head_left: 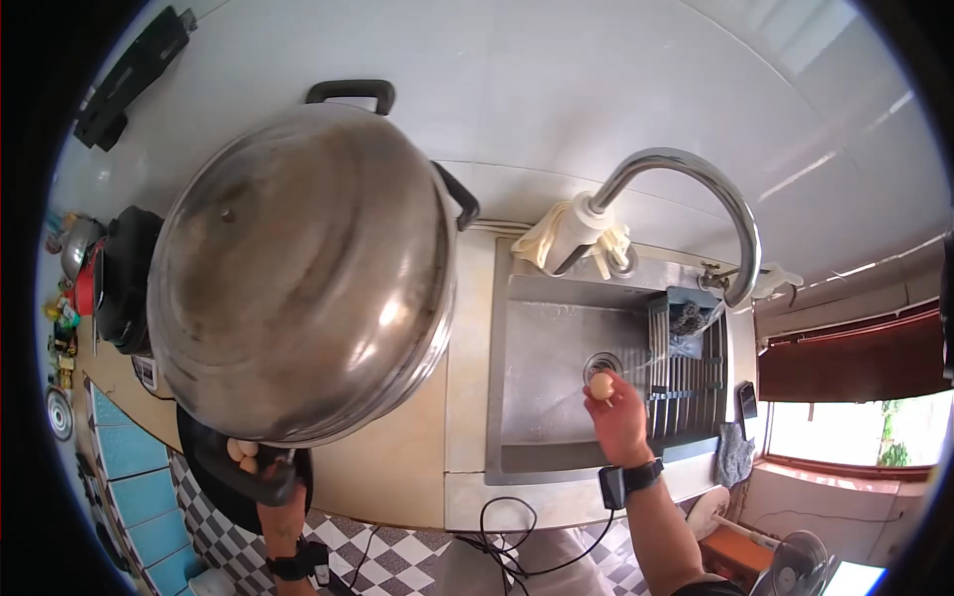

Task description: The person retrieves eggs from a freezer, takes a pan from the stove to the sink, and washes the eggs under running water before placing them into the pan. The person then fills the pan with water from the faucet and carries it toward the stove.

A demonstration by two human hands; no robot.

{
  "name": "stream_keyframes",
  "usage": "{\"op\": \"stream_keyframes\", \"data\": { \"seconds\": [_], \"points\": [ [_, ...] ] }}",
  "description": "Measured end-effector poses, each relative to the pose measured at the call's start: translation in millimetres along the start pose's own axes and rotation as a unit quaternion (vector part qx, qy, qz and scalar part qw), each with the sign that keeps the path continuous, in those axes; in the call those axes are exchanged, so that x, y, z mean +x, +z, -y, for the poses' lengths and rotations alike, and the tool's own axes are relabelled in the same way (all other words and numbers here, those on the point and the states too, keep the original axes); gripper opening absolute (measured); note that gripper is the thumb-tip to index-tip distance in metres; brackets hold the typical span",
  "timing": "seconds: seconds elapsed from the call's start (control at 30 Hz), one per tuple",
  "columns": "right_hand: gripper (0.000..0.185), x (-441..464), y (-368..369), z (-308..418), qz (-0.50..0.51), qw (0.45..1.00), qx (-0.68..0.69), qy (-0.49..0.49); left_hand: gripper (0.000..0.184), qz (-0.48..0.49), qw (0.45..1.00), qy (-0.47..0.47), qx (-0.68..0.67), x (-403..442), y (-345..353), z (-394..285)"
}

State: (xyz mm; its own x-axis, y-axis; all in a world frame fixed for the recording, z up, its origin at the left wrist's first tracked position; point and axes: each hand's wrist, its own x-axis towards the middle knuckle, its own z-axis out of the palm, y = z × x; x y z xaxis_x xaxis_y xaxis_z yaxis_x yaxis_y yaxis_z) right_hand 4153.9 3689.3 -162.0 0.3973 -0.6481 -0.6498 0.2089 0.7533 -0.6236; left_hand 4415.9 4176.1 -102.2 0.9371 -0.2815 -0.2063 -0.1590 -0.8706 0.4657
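Over the sink [542,397], my right hand [618,417] is closed on a brown egg [601,386], close to the drain [602,366]. A thin stream of water comes from the curved faucet [735,199] toward that egg. At the lower left, my left hand [282,489] is at the dark handle of a black pan [214,477], partly hidden by the handle. Several brown eggs [241,452] lie in this pan. Above it, the large lidded steel pot [308,268] covers part of the pan's rim.
A dark dish rack [686,397] with a scrubber stands in the sink's right side. Pale gloves [542,236] hang by the faucet base. A phone [747,397] and grey cloth [734,455] are at the right edge. Black cables [512,556] hang before the counter.
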Motion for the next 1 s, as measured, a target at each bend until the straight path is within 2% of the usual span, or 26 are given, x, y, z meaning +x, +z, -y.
{"op": "stream_keyframes", "data": {
  "seconds": [0.03,0.07,0.13,0.17,0.2,0.27,0.33,0.4,0.5,0.6,0.67,0.73,0.77,0.8,0.83,0.87,0.9,0.93,0.97,1.0],
  "points": [
    [0.035,7.4,-10.0,12.0,-0.01,1.0,0.002,0.001,0.042,0.025,0.998,-0.053,-0.001,-0.5,-4.1,-13.1],
    [0.035,17.2,-23.7,21.2,-0.012,1.0,0.003,0.001,0.042,0.026,0.998,-0.052,0.0,-3.8,-0.8,-17.7],
    [0.029,38.9,-50.3,35.1,0.005,1.0,0.018,-0.025,0.043,-0.076,0.995,-0.047,0.049,-10.8,4.4,-25.5],
    [0.026,46.8,-56.0,42.9,0.0,1.0,0.024,-0.012,0.042,-0.116,0.992,-0.037,0.024,-17.5,0.9,-74.4],
    [0.026,52.7,-60.8,48.8,0.001,1.0,0.026,-0.01,0.042,-0.118,0.992,-0.038,0.027,-22.0,-0.4,-105.9],
    [0.026,64.2,-64.3,56.8,0.034,0.997,0.064,0.014,0.033,-0.05,0.994,-0.002,-0.093,-31.7,1.6,-154.9],
    [0.026,66.9,-53.8,62.3,0.037,0.996,0.07,0.028,0.032,-0.006,0.991,0.112,-0.071,-44.2,18.7,-204.1],
    [0.025,72.4,-55.1,63.5,0.077,0.991,0.086,0.068,0.029,0.085,0.977,0.138,-0.141,-53.2,42.7,-253.9],
    [0.025,72.6,-48.2,59.2,0.079,0.988,0.078,0.108,0.028,0.208,0.937,0.155,-0.235,-51.0,91.0,-313.6],
    [0.027,66.1,-46.3,60.1,0.102,0.99,0.007,0.096,0.028,0.285,0.891,0.168,-0.31,-36.3,160.4,-352.2],
    [0.032,63.6,-44.7,56.0,0.081,0.994,-0.013,0.074,0.03,0.333,0.874,0.141,-0.324,-26.9,220.1,-373.1],
    [0.036,54.7,-36.9,60.7,0.073,0.989,-0.123,-0.026,0.036,0.438,0.795,-0.048,-0.417,-26.0,275.4,-399.0],
    [0.041,58.2,-42.3,58.7,0.065,0.981,-0.173,-0.065,0.036,0.433,0.796,-0.049,-0.419,-27.1,294.7,-412.4],
    [0.041,56.8,-38.2,59.9,0.071,0.98,-0.175,-0.063,0.036,0.467,0.716,-0.126,-0.504,-27.8,311.2,-425.1],
    [0.042,50.8,-30.5,61.7,0.056,0.953,-0.27,-0.124,0.037,0.491,0.62,-0.199,-0.579,-27.5,325.2,-435.0],
    [0.042,48.6,-27.5,64.0,0.04,0.913,-0.361,-0.185,0.037,0.487,0.619,-0.2,-0.583,-28.8,340.8,-441.0],
    [0.041,63.4,-48.4,53.0,0.034,0.873,-0.431,-0.225,0.034,0.463,0.591,-0.233,-0.617,-32.2,355.3,-445.3],
    [0.041,60.8,-50.3,57.3,0.037,0.872,-0.434,-0.225,0.032,0.439,0.561,-0.266,-0.65,-32.2,353.0,-453.0],
    [0.039,57.4,-52.5,62.8,0.039,0.784,-0.537,-0.308,0.025,0.428,0.525,-0.288,-0.677,-34.3,349.2,-457.8],
    [0.037,53.0,-53.3,68.1,0.039,0.679,-0.625,-0.383,0.025,0.427,0.524,-0.289,-0.678,-34.8,346.6,-464.3]
  ]
}}
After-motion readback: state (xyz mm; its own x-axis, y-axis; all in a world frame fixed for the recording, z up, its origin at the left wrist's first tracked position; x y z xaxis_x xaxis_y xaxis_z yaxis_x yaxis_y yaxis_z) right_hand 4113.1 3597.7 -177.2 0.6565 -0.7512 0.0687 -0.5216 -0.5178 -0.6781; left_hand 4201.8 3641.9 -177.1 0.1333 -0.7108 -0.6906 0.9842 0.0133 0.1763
